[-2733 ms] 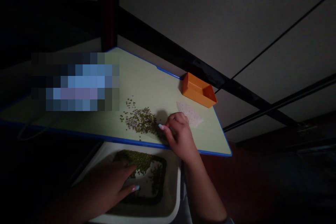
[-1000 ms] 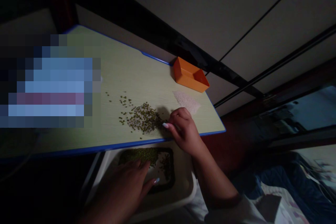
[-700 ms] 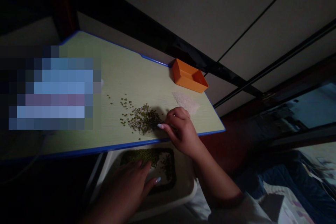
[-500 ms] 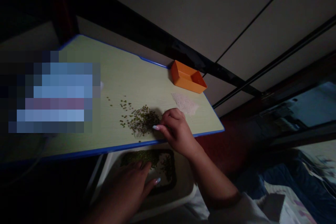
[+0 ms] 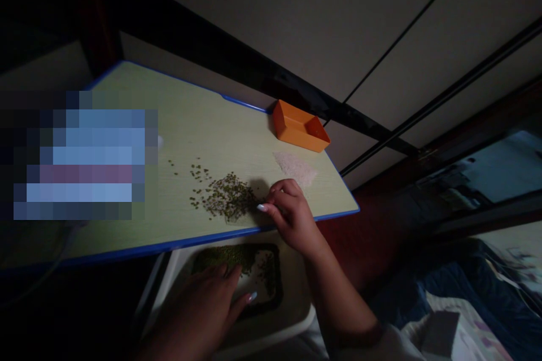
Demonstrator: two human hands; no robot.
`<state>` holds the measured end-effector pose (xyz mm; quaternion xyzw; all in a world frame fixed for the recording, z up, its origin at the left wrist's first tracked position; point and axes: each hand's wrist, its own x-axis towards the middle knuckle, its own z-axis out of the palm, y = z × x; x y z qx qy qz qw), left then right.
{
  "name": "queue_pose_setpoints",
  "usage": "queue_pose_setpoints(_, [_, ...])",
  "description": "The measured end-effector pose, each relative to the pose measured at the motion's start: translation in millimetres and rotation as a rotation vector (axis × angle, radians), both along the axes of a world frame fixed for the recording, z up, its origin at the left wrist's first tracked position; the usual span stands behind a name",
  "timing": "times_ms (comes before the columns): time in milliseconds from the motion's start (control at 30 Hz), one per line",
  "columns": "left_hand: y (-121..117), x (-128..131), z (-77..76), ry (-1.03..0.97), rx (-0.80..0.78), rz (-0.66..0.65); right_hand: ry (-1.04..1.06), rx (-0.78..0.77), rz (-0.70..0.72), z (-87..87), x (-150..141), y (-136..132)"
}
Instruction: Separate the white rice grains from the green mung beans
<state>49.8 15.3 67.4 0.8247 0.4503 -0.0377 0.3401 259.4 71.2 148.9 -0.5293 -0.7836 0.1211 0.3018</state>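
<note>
A loose pile of small green and dark beans (image 5: 228, 196) lies spread on the pale table (image 5: 190, 118), close to its blue front edge. At the pile's right side is my right hand (image 5: 290, 211), fingers curled and thumb pressed against the index finger; whatever is in the pinch is too small to make out. Below the table edge, my left hand (image 5: 207, 302) reaches over a black-rimmed tray (image 5: 277, 279), its fingers stretched out near the heap of green beans (image 5: 222, 256) inside. Shadow hides part of the left fingertips.
An orange open box (image 5: 300, 128) stands near the table's far right corner. In front of it lies a patch of whitish grains (image 5: 295, 168). A pale tub (image 5: 296, 321) surrounds the black-rimmed tray. A blurred-out bluish thing (image 5: 93, 152) occupies the table's left.
My right hand has drawn slightly right, away from the bean pile, its thumb and index finger still together. My left hand stays over the tray. The whole view has shifted a little.
</note>
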Motion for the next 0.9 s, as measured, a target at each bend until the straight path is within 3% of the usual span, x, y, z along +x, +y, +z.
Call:
queue_pose_setpoints(267, [-2, -5, -13.7, -0.050, 0.108, -0.012, -0.038, 0.041, -0.059, -2.4, 1, 0])
queue_pose_setpoints(533, [-1, -6, -4.9, -0.009, 0.059, -0.007, -0.061, 0.042, -0.051, -1.2, -5, 4])
queue_pose_setpoints(900, [-1, -7, -7.5, -0.067, 0.055, -0.009, 0.008, 0.049, -0.042, 0.8, -3, 0])
